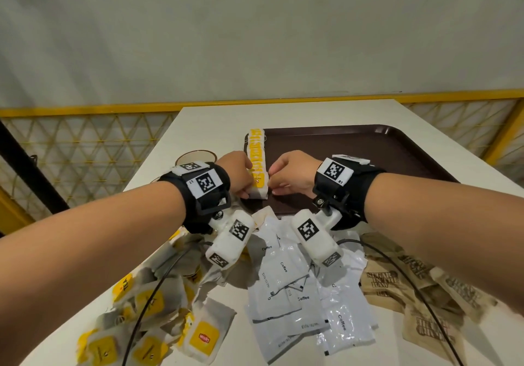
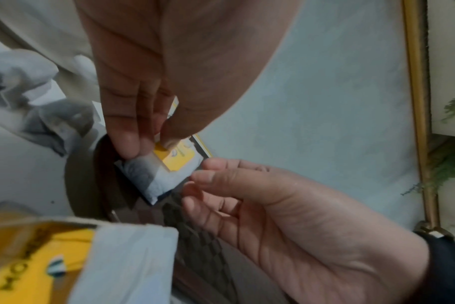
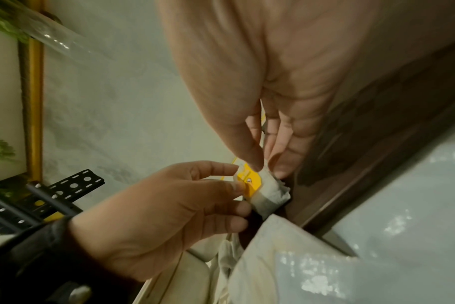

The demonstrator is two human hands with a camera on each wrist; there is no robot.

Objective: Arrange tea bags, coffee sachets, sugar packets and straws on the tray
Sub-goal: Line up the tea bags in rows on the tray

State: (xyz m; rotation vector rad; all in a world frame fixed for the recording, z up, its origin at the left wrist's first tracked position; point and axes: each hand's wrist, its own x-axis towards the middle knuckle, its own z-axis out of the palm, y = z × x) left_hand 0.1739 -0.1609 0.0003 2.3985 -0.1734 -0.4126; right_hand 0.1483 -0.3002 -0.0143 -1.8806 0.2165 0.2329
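Observation:
A dark brown tray [image 1: 354, 161] lies on the white table. A row of yellow-tagged tea bags [image 1: 255, 150] stands packed along its left edge. Both hands meet at the nearest tea bag [image 1: 259, 188] of that row. My left hand [image 1: 246, 187] pinches its left side between thumb and fingers [image 2: 127, 144], over the tea bag [image 2: 166, 166]. My right hand [image 1: 270, 184] pinches the right side; its thumb [image 3: 249, 156] presses the tea bag [image 3: 262, 189] from above. Fingers cover part of the bag.
Near the front edge lie three loose piles: tea bags [image 1: 147, 309] left, white coffee sachets [image 1: 295, 294] middle, brown sugar packets [image 1: 411, 289] right. Black cables cross them. A brown cup [image 1: 195, 157] stands left of the tray. A yellow mesh fence [image 1: 85, 138] runs behind the table.

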